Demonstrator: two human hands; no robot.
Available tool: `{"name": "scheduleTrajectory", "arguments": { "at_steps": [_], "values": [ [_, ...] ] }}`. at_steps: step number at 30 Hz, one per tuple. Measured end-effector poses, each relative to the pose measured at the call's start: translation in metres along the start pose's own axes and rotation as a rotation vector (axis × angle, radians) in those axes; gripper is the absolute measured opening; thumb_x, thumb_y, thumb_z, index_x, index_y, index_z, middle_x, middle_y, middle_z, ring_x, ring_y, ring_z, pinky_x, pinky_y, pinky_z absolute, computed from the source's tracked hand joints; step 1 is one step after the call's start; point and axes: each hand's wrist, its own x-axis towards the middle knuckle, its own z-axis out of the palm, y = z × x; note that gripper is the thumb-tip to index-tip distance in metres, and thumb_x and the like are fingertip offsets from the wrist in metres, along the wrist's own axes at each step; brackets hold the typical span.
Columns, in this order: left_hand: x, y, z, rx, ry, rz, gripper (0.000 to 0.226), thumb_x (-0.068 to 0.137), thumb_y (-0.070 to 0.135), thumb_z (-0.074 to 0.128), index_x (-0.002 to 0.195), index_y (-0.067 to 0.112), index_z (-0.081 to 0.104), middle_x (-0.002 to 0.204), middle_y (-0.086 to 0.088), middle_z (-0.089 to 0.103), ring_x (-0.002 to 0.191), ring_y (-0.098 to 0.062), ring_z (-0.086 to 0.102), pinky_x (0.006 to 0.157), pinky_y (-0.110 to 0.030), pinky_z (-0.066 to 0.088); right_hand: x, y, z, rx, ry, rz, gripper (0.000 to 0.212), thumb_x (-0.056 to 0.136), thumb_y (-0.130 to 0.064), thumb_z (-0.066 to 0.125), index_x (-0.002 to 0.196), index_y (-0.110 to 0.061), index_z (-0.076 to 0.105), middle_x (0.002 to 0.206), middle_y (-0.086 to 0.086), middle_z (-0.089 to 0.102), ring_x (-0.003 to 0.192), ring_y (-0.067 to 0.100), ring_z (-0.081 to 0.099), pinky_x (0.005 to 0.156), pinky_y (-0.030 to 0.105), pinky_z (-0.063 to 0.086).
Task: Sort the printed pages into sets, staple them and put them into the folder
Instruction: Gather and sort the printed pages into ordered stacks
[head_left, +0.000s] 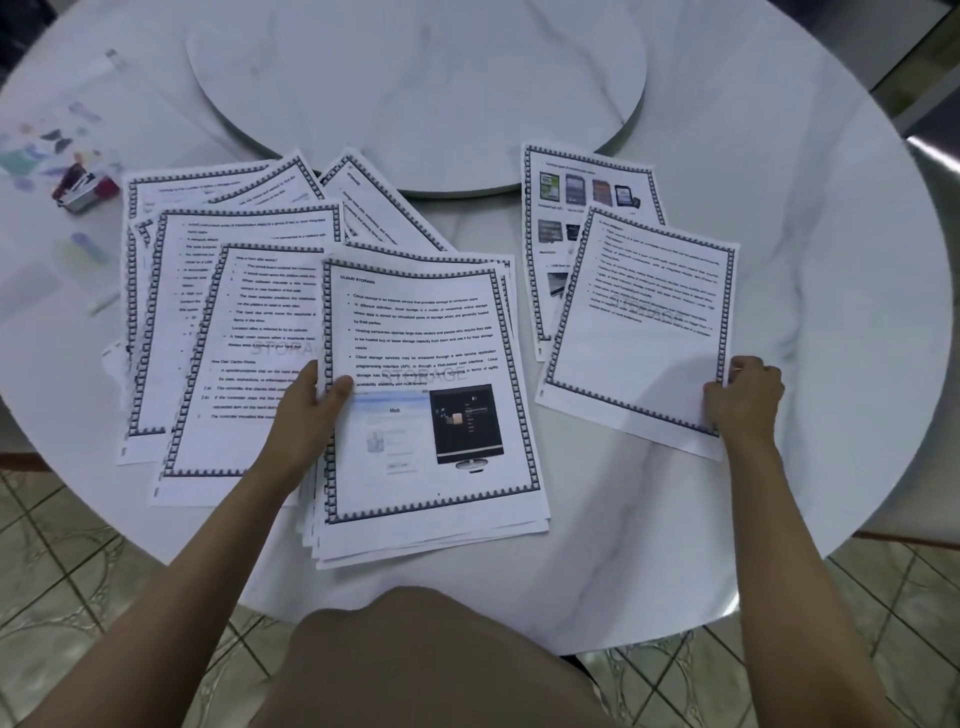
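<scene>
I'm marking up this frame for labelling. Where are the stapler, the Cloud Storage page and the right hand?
stapler (83, 188), head view, red body.
Cloud Storage page (426, 332), head view, text block.
right hand (743, 395), head view, knuckles.

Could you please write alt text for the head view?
A person sorts printed pages on a round marble table: the left hand holds the central stack, the right hand grips a page on the right. A stapler lies far left.

Bare table (597, 519) separates the central stack (431, 395) from right-hand sheets (644, 332).
</scene>
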Motion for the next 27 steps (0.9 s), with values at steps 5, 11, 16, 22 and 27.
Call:
{"name": "scheduleTrajectory", "arguments": {
  "at_steps": [5, 11, 16, 22, 27],
  "values": [
    [-0.004, 0.007, 0.014, -0.008, 0.022, 0.025, 0.042, 0.097, 0.027, 0.044, 0.135, 0.009, 0.042, 0.135, -0.007, 0.052, 0.124, -0.024, 0.049, 0.104, -0.038, 0.039, 0.007, 0.022, -0.011, 0.026, 0.03, -0.01, 0.037, 0.083, 0.003, 0.055, 0.119, 0.006, 0.053, 0.123, 0.029, 0.05, 0.115, 0.041, 0.048, 0.095, 0.035, 0.038],
    [-0.007, 0.015, 0.032, -0.022, 0.031, 0.068, 0.041, 0.097, 0.025, 0.043, 0.134, 0.008, 0.043, 0.133, -0.007, 0.053, 0.119, -0.019, 0.05, 0.097, -0.03, 0.039, 0.012, 0.044, -0.019, 0.011, 0.055, -0.008, 0.036, 0.081, 0.003, 0.056, 0.117, 0.008, 0.054, 0.118, 0.032, 0.052, 0.109, 0.044, 0.051, 0.095, 0.039, 0.04],
    [-0.005, 0.014, 0.034, -0.015, 0.041, 0.069, 0.042, 0.097, 0.025, 0.043, 0.136, 0.01, 0.042, 0.135, -0.006, 0.052, 0.12, -0.019, 0.049, 0.099, -0.032, 0.039, 0.008, 0.053, -0.025, 0.025, 0.092, 0.016, 0.035, 0.084, 0.005, 0.052, 0.119, 0.008, 0.054, 0.122, 0.032, 0.048, 0.112, 0.044, 0.048, 0.095, 0.038, 0.039],
    [-0.005, 0.012, 0.033, -0.001, 0.05, 0.036, 0.049, 0.097, 0.029, 0.044, 0.141, 0.01, 0.036, 0.141, -0.007, 0.047, 0.13, -0.024, 0.043, 0.11, -0.042, 0.035, 0.016, 0.044, -0.024, 0.045, 0.158, -0.028, 0.03, 0.087, 0.002, 0.05, 0.116, 0.006, 0.057, 0.121, 0.03, 0.046, 0.111, 0.045, 0.048, 0.096, 0.044, 0.041],
    [-0.006, 0.015, 0.039, -0.015, 0.099, 0.042, 0.04, 0.097, 0.023, 0.044, 0.136, 0.012, 0.042, 0.134, -0.005, 0.052, 0.119, -0.018, 0.049, 0.102, -0.033, 0.038, 0.04, 0.009, -0.022, 0.079, 0.166, -0.172, 0.022, 0.088, -0.004, 0.052, 0.104, 0.004, 0.065, 0.11, 0.03, 0.056, 0.099, 0.043, 0.056, 0.089, 0.039, 0.044]
  ]
}}
